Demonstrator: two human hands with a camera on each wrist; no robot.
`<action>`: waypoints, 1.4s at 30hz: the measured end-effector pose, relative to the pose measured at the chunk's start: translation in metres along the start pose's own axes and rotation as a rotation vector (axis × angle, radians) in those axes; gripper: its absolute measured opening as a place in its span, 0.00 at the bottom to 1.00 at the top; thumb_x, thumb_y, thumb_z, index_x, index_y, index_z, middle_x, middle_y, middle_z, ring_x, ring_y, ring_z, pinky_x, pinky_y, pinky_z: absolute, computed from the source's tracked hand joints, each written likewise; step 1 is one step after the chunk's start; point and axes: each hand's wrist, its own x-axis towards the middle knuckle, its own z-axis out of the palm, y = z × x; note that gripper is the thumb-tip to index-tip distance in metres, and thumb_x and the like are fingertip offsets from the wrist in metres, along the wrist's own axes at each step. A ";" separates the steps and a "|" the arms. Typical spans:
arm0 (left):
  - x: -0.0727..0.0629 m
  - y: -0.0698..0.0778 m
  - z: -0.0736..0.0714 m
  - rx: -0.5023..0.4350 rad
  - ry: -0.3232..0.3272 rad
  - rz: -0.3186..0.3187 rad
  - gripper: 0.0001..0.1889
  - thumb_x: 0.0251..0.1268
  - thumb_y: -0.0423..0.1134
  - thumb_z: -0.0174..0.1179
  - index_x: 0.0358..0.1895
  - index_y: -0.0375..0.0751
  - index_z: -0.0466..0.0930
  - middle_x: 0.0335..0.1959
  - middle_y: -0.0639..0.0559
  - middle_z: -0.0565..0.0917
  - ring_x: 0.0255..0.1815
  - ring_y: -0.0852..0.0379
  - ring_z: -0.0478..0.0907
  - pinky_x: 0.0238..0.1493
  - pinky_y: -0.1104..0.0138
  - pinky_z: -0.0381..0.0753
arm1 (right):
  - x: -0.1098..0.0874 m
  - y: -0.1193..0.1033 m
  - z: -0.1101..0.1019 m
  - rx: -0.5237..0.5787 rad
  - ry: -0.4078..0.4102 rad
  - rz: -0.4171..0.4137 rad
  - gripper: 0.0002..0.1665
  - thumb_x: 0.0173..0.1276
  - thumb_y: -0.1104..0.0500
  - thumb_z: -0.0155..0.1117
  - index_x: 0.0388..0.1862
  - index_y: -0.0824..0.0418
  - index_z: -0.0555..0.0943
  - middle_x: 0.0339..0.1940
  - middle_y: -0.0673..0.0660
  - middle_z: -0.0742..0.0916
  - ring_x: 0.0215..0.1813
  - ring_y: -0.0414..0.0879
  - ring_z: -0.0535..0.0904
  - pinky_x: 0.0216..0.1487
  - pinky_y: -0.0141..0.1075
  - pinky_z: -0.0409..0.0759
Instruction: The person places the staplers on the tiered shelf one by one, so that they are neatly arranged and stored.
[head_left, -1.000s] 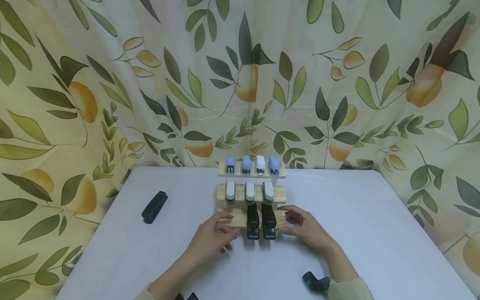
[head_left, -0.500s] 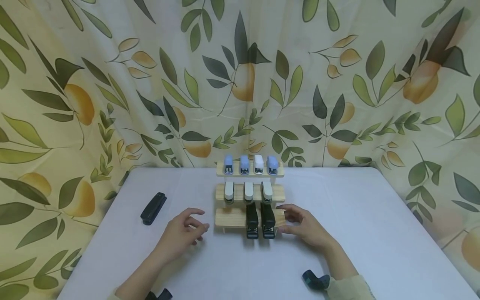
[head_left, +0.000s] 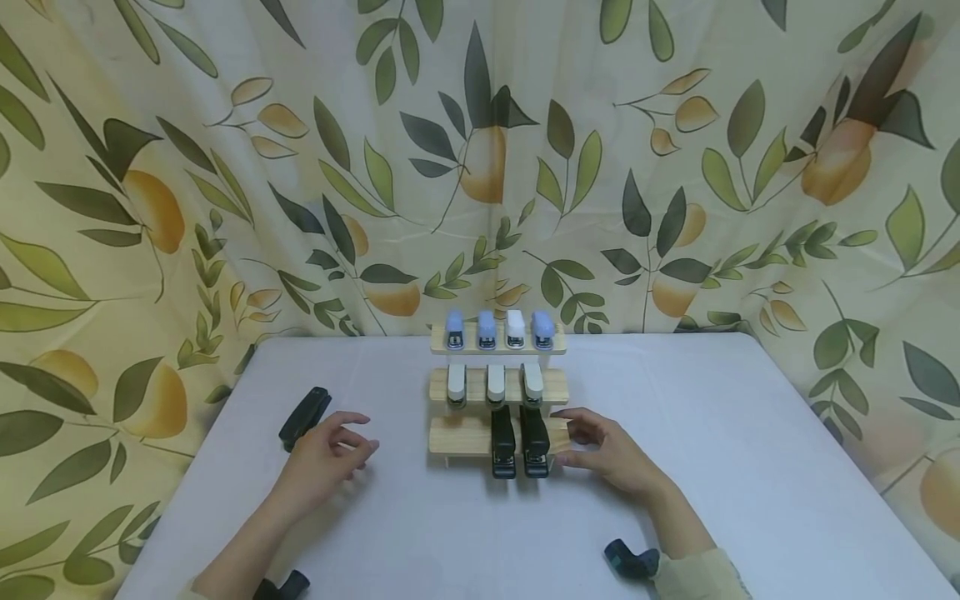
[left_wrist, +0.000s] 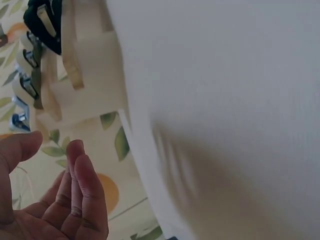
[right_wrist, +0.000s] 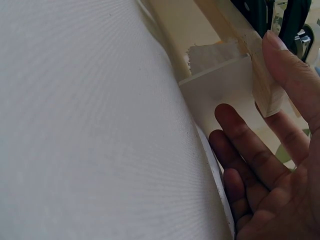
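Note:
My left hand (head_left: 322, 462) hovers with loosely bent fingers, holding nothing, just right of a lone black stapler (head_left: 303, 417) that lies on the table. In the left wrist view a gap shows between thumb and fingers (left_wrist: 92, 192). At the right end of a three-step wooden display rack (head_left: 461, 437), my right hand (head_left: 609, 454) holds the lowest board, thumb at its front edge and index finger behind. The right wrist view shows the board's end (right_wrist: 272, 100) between them, other fingers beside the white support (right_wrist: 220, 90). Two black staplers (head_left: 503, 437) stand on that board.
The middle board carries three white staplers (head_left: 495, 383); the top one holds three small blue staplers (head_left: 487, 331) and a white mini stapler (head_left: 514, 329). A patterned curtain (head_left: 480, 167) hangs behind the white table (head_left: 465, 533). Dark wrist devices (head_left: 632, 560) sit by both forearms.
My left hand has let go of the rack's left end and moved left, close to the lone black stapler. The right hand stays at the rack's right end.

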 end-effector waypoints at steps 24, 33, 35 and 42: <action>0.019 -0.027 -0.056 0.250 0.200 0.071 0.26 0.70 0.47 0.68 0.65 0.39 0.77 0.49 0.45 0.86 0.52 0.48 0.80 0.42 0.67 0.77 | 0.000 -0.001 0.001 -0.009 0.003 0.015 0.38 0.62 0.51 0.79 0.70 0.54 0.76 0.59 0.56 0.86 0.60 0.50 0.82 0.62 0.40 0.78; 0.029 -0.037 -0.070 0.283 0.191 -0.008 0.32 0.74 0.55 0.61 0.70 0.34 0.71 0.60 0.33 0.80 0.61 0.35 0.76 0.53 0.49 0.78 | -0.002 -0.003 0.000 -0.013 0.006 0.023 0.38 0.63 0.52 0.79 0.70 0.55 0.76 0.59 0.56 0.86 0.59 0.47 0.81 0.63 0.42 0.78; 0.031 -0.040 -0.072 0.294 0.179 -0.027 0.34 0.75 0.56 0.60 0.70 0.33 0.71 0.61 0.31 0.79 0.61 0.35 0.76 0.54 0.47 0.78 | -0.002 -0.004 0.000 -0.007 -0.002 0.017 0.38 0.63 0.53 0.78 0.70 0.56 0.75 0.59 0.58 0.87 0.60 0.50 0.81 0.64 0.46 0.77; 0.040 -0.047 -0.078 0.342 0.123 -0.084 0.39 0.74 0.61 0.58 0.71 0.28 0.69 0.61 0.28 0.79 0.61 0.32 0.78 0.53 0.46 0.81 | -0.003 -0.004 -0.001 0.009 -0.010 0.004 0.37 0.64 0.54 0.78 0.70 0.58 0.75 0.58 0.60 0.87 0.61 0.54 0.81 0.66 0.54 0.75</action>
